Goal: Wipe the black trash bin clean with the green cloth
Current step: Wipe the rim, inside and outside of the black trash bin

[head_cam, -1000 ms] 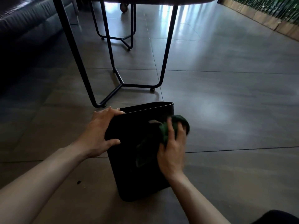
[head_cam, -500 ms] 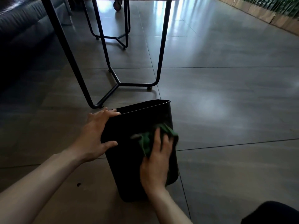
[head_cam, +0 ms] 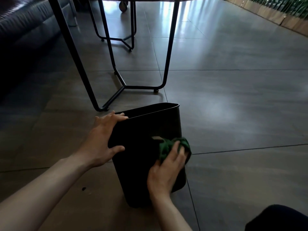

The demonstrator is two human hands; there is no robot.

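Observation:
The black trash bin (head_cam: 141, 130) stands upright on the tiled floor in front of me. My left hand (head_cam: 101, 140) grips its near left corner, fingers over the rim and thumb on the near wall. My right hand (head_cam: 165, 170) presses a bunched green cloth (head_cam: 168, 144) against the near wall, close to the bin's right edge and about halfway up. Part of the cloth is hidden under my fingers. A small pale mark shows on the wall just left of the cloth.
Black metal table legs (head_cam: 116, 77) with a floor brace stand just behind the bin. A dark sofa (head_cam: 21, 30) runs along the left. A small dark speck (head_cam: 83, 188) lies on the floor near my left forearm. My dark-clad knee (head_cam: 280, 219) shows at bottom right.
My right hand with the cloth swept left across the bin's near wall, then back right and lower toward the right edge. My left hand kept its hold on the corner.

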